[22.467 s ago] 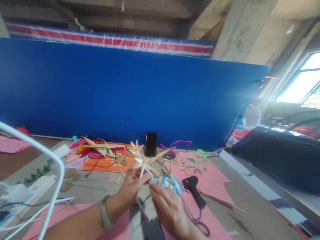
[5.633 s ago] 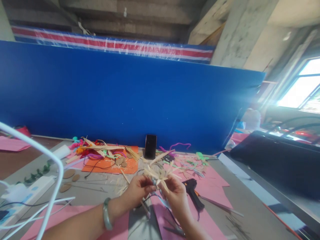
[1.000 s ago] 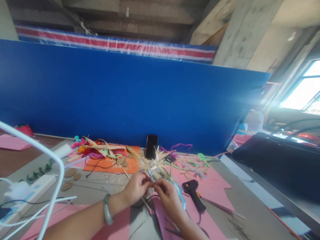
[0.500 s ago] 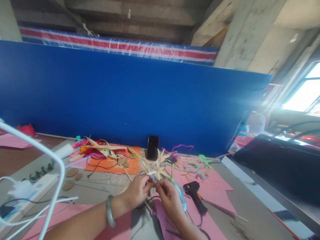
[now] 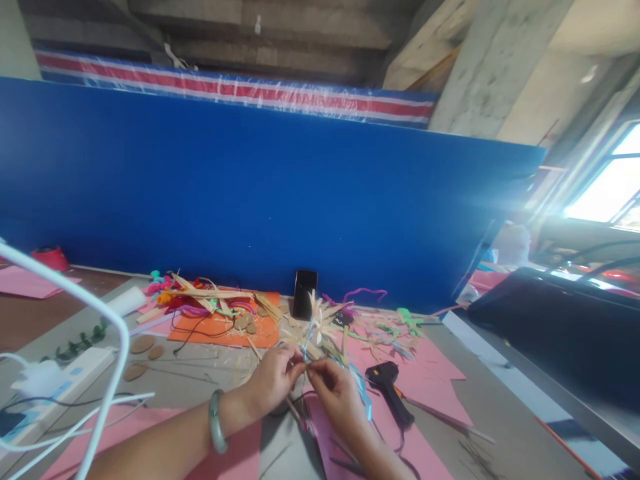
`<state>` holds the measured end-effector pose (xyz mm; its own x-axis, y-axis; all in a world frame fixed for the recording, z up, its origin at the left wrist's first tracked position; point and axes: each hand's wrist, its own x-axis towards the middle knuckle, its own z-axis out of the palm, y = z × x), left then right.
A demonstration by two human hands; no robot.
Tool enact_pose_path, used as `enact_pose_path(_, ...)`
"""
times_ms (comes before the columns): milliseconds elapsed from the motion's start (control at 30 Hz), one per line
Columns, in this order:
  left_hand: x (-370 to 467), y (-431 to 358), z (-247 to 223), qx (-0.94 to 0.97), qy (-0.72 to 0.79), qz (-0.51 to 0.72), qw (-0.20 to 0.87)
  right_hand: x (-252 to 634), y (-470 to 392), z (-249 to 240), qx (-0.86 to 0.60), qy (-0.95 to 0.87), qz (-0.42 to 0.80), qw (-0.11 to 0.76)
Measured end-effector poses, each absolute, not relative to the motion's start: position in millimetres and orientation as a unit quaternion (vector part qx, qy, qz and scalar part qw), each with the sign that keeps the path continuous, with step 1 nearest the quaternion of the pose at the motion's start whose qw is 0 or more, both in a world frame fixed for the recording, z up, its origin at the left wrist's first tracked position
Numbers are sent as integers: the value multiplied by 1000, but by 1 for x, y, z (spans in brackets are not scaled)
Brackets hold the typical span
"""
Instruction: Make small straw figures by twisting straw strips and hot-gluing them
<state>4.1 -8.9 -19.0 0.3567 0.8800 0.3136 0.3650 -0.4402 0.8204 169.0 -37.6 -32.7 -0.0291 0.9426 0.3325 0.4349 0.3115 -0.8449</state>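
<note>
My left hand (image 5: 274,381), with a pale green bangle (image 5: 217,421) on its wrist, is closed in a pinch. Beside it, nearly touching, my right hand (image 5: 336,392) pinches too. Between the fingertips runs the thin stem of a flower (image 5: 316,321) made of pale, straw-coloured strips, which stands up above the hands. A light blue strip (image 5: 308,335) shows along the stem below the petals. Just where each fingertip grips is partly hidden. Right of my right hand lies a bundle of light blue strips (image 5: 364,395).
A black glue gun (image 5: 391,392) lies at the right on pink paper (image 5: 425,363). Behind the flower a phone (image 5: 304,297) leans upright. Coloured scraps cover orange paper (image 5: 193,332). At left are wooden discs (image 5: 143,344), a power strip (image 5: 75,383) and a white curved tube (image 5: 117,333).
The flower has turned from a wide, spread view to a narrower, more upright one. More of the blue strip now shows below its petals. Both hands have stayed nearly in place, still pinching.
</note>
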Motion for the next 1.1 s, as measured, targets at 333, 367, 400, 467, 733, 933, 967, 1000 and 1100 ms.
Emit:
enact_pose_path(333,9,-3,-28,651,381,430,496,170,-37,-36,-524,-649,292,468)
enact_pose_path(367,9,-3,-27,635,379,431,517,170,-36,-36,-525,-647,297,467)
enact_pose_path(400,9,-3,-27,620,379,431,535,170,-36,-35,-526,-643,301,468)
enact_pose_path(467,10,-4,-25,593,381,431,564,169,-37,-33,-531,-635,306,470)
enact_pose_path(733,4,1,-17,575,391,402,595,175,-35,-27,-535,-601,305,510)
enact_pose_path(933,-20,-4,22,678,401,351,506,182,-32,-21,-530,-565,329,539)
enact_pose_path(967,-23,-9,30,690,400,359,485,183,-32,-20,-529,-565,332,539)
enact_pose_path(1000,-26,-14,38,701,399,362,468,183,-32,-18,-528,-564,335,539)
enact_pose_path(1100,-30,-29,56,772,384,309,401,187,-30,-12,-528,-562,337,540)
